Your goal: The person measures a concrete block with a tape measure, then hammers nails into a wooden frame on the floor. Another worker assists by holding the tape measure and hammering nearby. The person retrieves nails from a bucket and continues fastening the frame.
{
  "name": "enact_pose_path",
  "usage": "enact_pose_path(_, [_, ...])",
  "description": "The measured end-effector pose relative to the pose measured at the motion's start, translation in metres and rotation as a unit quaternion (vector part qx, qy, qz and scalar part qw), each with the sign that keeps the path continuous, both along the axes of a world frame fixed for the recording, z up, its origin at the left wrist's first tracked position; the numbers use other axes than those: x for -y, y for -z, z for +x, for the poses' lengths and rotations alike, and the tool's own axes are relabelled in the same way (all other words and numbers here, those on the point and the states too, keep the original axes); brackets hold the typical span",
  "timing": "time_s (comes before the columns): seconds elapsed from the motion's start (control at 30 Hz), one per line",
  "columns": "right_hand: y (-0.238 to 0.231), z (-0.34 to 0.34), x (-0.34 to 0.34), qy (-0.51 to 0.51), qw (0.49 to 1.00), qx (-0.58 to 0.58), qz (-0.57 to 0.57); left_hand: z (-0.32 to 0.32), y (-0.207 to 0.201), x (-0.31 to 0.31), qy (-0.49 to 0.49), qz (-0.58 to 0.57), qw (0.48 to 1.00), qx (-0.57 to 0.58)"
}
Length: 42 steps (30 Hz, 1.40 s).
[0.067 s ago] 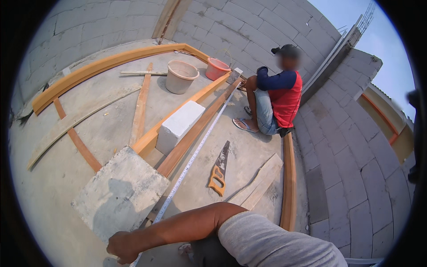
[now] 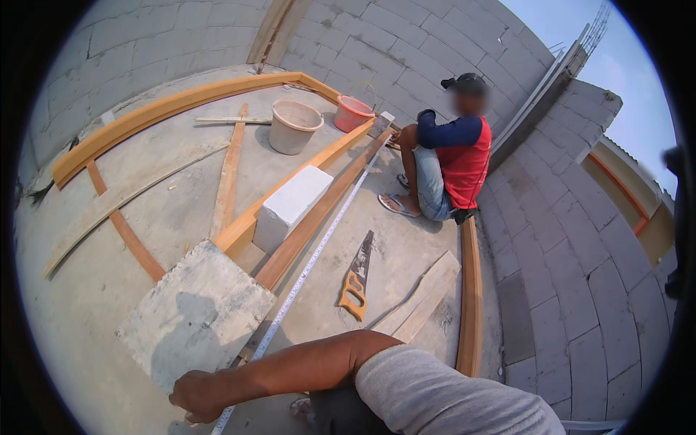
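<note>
My right hand [image 2: 197, 396] reaches in from the lower right across the picture, its fingers curled closed at the near corner of a rough concrete-coated block [image 2: 199, 312]. What the fingers grip, if anything, is hidden. Under my wrist passes a stretched white measuring tape [image 2: 308, 270], running away beside a long brown timber beam [image 2: 319, 217]. At the tape's far end a squatting co-worker [image 2: 453, 156] in a red and blue shirt has a hand near the beam's end. My left hand is out of the picture.
A handsaw [image 2: 357, 279] with a yellow handle lies on the concrete floor, near loose boards [image 2: 420, 293]. A white block [image 2: 292, 206] stands between two beams. Two buckets [image 2: 296, 127] sit farther back. An orange-brown timber frame [image 2: 181, 103] borders the block walls [image 2: 391, 43].
My right hand has shifted very slightly to the left. The tape's near part lies almost as before, and the co-worker stays squatting in place.
</note>
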State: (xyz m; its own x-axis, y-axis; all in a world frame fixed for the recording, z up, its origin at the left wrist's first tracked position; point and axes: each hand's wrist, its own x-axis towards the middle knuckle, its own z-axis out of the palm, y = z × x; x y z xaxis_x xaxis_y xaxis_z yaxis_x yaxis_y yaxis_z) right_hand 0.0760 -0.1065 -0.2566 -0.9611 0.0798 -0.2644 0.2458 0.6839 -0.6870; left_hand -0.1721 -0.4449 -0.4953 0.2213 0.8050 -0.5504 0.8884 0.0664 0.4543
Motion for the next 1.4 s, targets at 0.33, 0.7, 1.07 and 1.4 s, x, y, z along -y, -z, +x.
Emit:
enact_pose_path(0.33, [0.006,0.067,-0.094,0.13,0.983,0.022,0.129,0.014,-0.031,-0.008,-0.019,-0.068,0.997,-0.014])
enact_pose_path(0.7, [0.0,0.064,-0.067,0.105,0.965,0.003,0.239,0.07,-0.177,-0.099,-0.373,-0.179,0.894,0.172])
enact_pose_path(1.07, [0.051,0.006,0.144,-0.022,0.966,0.222,-0.127,0.062,-0.232,-0.135,-0.352,-0.204,0.907,0.105])
enact_pose_path(1.4, [0.167,-0.044,0.258,0.138,0.954,0.055,-0.259,0.058,-0.229,-0.121,-0.411,-0.237,0.836,0.276])
